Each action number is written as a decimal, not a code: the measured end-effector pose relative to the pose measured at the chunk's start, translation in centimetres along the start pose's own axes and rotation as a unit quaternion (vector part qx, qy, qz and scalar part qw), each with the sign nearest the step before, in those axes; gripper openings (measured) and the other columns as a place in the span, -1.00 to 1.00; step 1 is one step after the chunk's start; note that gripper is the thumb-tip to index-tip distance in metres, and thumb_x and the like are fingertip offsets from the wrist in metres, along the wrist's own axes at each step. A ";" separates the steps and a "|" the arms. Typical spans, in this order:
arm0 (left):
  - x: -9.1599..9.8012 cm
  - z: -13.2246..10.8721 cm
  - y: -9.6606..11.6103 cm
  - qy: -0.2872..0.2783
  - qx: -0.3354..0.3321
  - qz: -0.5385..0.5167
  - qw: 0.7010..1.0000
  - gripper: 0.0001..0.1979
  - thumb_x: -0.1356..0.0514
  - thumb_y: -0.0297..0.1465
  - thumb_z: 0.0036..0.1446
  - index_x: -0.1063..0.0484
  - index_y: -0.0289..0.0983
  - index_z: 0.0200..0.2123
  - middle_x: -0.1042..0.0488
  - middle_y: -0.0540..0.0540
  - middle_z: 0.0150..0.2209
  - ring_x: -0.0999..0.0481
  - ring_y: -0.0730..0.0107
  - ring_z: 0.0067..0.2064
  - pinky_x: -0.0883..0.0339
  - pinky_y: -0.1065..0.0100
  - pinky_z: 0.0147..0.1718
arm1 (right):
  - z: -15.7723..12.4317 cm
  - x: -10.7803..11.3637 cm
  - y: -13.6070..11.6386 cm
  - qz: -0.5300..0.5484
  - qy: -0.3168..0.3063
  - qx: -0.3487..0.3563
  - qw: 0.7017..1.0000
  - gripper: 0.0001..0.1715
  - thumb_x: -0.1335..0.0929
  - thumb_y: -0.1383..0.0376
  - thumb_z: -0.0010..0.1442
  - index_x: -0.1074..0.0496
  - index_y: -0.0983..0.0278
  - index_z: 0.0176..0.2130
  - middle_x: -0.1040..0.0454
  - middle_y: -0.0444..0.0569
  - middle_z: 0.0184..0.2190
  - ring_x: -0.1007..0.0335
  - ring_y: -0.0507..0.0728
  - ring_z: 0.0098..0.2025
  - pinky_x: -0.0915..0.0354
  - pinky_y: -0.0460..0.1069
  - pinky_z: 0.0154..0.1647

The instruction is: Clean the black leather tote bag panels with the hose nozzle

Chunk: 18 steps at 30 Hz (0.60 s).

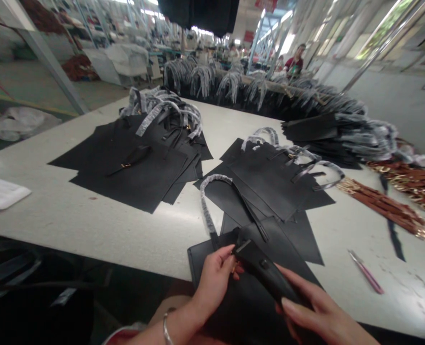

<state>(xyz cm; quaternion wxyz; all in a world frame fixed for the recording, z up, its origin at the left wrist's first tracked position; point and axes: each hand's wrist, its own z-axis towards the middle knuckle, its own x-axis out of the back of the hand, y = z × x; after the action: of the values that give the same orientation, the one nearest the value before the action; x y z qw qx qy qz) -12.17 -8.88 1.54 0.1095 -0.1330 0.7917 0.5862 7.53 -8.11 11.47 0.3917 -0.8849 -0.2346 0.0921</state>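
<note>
My left hand [214,280] and my right hand [315,311] both grip a narrow black leather strap piece [266,275] with a small dark fitting on it, held over a black leather panel [241,311] at the table's near edge. The left fingers pinch its upper end. The right fingers wrap its lower end. A bangle sits on my left wrist. Just beyond lies a stack of black panels [270,184] with grey-wrapped handles [207,201].
A second stack of black panels [133,160] lies at centre left, a white tray [0,191] at the far left edge. Brown buckled straps [388,206] and pink tweezers [366,272] lie on the right. Piles of wrapped handles [342,124] line the back. A person works far behind.
</note>
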 end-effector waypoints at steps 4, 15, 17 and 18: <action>0.2 -0.3 -0.1 -0.041 -0.020 0.143 0.989 -0.71 -0.05 -0.33 0.23 -0.51 -0.34 -0.16 -0.52 -0.13 -0.35 -0.48 0.32 -0.38 -0.32 0.38 -0.45 | 0.7 -0.5 -0.2 -0.018 0.023 0.026 0.999 -0.06 -0.41 0.02 0.08 -0.07 0.26 0.31 -0.45 -0.15 -0.47 -0.30 0.04 -0.50 -0.21 -0.08 -0.47; 4.7 1.8 3.1 0.098 -0.101 0.644 0.752 -0.64 -0.24 -0.25 0.05 -0.44 -0.36 -0.13 -0.44 -0.25 -0.20 -0.40 0.01 -0.13 -0.25 0.10 -0.11 | 0.4 0.7 2.0 -0.041 0.098 0.060 0.993 -0.05 -0.40 0.00 0.09 -0.08 0.33 0.29 -0.42 -0.19 -0.55 -0.32 0.04 -0.55 -0.27 -0.07 -0.51; 4.9 2.1 3.2 0.067 -0.059 0.622 0.778 -0.74 -0.24 -0.23 0.02 -0.47 -0.30 -0.29 -0.47 -0.20 -0.30 -0.45 0.03 -0.22 -0.27 0.16 -0.20 | 0.6 1.0 2.9 -0.027 0.119 0.061 0.991 0.00 -0.40 -0.05 0.07 -0.06 0.34 0.30 -0.49 -0.12 -0.47 -0.35 0.04 -0.56 -0.29 -0.07 -0.54; 5.0 2.4 3.1 0.052 -0.038 0.596 0.801 -0.77 -0.24 -0.22 0.01 -0.47 -0.28 -0.38 -0.49 -0.17 -0.36 -0.47 0.05 -0.26 -0.27 0.19 -0.24 | 0.7 1.2 3.4 -0.019 0.132 0.067 0.989 0.02 -0.40 -0.07 0.04 -0.07 0.35 0.29 -0.53 -0.07 -0.41 -0.40 0.07 -0.52 -0.32 -0.06 -0.52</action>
<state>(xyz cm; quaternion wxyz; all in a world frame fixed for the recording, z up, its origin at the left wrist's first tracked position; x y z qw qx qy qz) -17.89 -6.17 2.04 -0.3080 0.3301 0.6967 0.5575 9.50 -9.07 8.53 0.4791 -0.8566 -0.1907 -0.0174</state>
